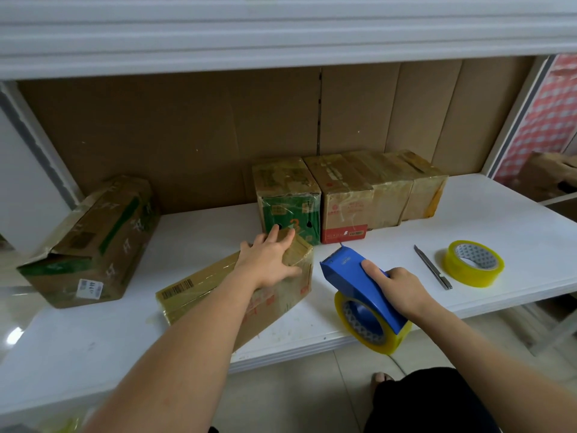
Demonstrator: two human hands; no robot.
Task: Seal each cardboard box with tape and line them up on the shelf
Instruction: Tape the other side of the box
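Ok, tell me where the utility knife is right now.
In the head view, the utility knife lies flat on the right part of the white shelf, between the blue tape dispenser in the right hand and the spare tape roll.

Both forearms bare to lower edge of picture, no sleeves in view. Left hand [271, 260] bare: no glove, no ring, no watch or band at wrist. Right hand [396, 287] bare likewise, wrist plain. Nails short, unpainted where visible. Black garment [427, 401] over lap at lower right, dark plain cloth, no print or seam showing. Toes [381, 377] at its upper left edge, over pale floor tile; footwear cannot be told.
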